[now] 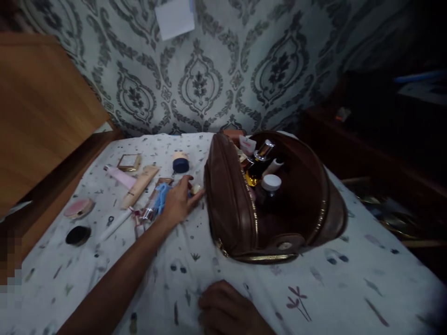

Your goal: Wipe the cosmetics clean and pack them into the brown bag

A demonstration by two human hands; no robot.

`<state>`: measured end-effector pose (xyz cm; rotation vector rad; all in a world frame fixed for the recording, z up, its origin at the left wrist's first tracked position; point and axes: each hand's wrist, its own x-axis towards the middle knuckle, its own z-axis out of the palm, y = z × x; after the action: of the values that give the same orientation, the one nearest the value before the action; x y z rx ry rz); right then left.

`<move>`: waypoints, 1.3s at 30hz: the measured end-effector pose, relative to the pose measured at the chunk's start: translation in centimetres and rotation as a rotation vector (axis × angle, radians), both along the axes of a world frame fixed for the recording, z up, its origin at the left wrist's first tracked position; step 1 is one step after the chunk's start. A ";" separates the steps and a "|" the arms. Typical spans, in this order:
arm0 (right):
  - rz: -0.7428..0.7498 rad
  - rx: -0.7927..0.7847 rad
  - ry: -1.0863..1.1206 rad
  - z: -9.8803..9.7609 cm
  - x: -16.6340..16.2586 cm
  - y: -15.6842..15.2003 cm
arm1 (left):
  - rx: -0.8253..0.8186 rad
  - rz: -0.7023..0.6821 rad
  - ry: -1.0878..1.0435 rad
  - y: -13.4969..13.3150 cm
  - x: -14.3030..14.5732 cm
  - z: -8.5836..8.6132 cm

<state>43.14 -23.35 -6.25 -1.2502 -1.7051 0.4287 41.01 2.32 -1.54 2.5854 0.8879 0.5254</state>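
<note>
My left hand (pixel 179 200) reaches across a white patterned bedsheet (pixel 349 288) and rests on small cosmetics just left of an open brown toiletry bag (pixel 226 204). Its fingertips touch a small yellowish item (pixel 195 189) by the bag's side; whether it grips anything I cannot tell. A blue item (pixel 161 195) lies under the palm's left edge. My right hand (pixel 226 309) lies curled on the sheet at the bottom, holding nothing. Inside the bag stand several bottles, among them a white-capped jar (pixel 271 182) and a gold-capped bottle (pixel 261 156).
Left of my hand lie a beige tube (pixel 139 186), a pink tube (pixel 120 177), a gold compact (pixel 129 162), a dark-lidded jar (pixel 180 163), a pink compact (pixel 78 208) and a black round lid (pixel 78 235). A wooden headboard (pixel 42 116) stands left. Dark furniture (pixel 384 153) is on the right.
</note>
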 end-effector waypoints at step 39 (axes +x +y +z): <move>-0.091 -0.085 -0.075 4.2 -1.1 -0.1 | 0.291 0.307 0.131 -0.9 -17.0 8.4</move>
<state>41.99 -23.41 -2.09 -1.4154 -1.7005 0.4080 23.98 1.37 6.90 2.7817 1.3572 0.6130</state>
